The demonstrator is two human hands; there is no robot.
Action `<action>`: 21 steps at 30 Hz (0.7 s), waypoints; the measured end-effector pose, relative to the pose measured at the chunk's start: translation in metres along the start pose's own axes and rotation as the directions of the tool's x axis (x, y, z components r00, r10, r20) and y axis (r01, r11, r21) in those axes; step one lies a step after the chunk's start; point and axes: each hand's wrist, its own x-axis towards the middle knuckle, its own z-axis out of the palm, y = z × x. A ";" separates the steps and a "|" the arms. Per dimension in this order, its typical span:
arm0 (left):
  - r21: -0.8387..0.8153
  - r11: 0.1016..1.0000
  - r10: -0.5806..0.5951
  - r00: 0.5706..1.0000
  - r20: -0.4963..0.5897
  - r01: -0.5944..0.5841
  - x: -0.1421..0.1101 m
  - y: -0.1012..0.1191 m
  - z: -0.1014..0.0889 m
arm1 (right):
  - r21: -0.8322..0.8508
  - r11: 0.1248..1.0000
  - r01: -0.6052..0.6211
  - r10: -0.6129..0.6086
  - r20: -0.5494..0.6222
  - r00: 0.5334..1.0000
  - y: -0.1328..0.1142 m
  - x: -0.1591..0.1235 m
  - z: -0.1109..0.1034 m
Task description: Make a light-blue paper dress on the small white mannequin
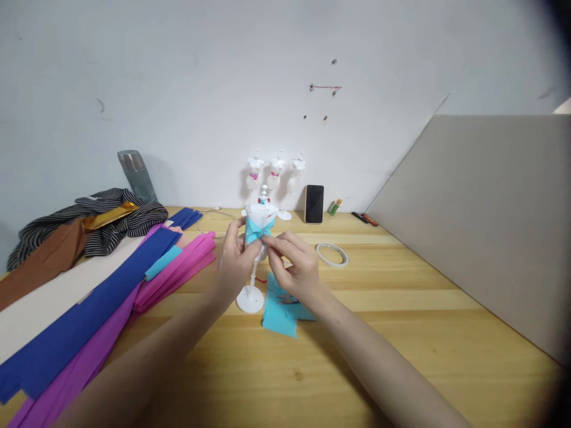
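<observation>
A small white doll mannequin [264,212] stands upright on a round white base in front of me. Light blue crepe paper [255,230] is wrapped around its torso. My left hand [236,252] is closed around the mannequin's left side, with fingers behind it and the thumb on the paper in front. At the front, my right hand [294,261] pinches the blue paper between thumb and index finger. Below my right hand lies a loose sheet of light blue crepe paper [281,321], with scissors [286,299] on it, partly hidden by the hand.
Several folded crepe paper strips [147,252] and a striped cloth [111,235] cover the left side, near a flask [137,175]. White mannequins [276,169] stand at the wall. A phone [314,204], a tape roll [332,254] and a green-labelled vial [335,207] are to the right.
</observation>
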 end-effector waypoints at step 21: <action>0.047 0.998 0.043 0.999 -0.003 -0.042 -0.002 0.001 0.004 | 0.050 0.996 -0.076 0.078 -0.053 0.996 -0.004 -0.002 0.003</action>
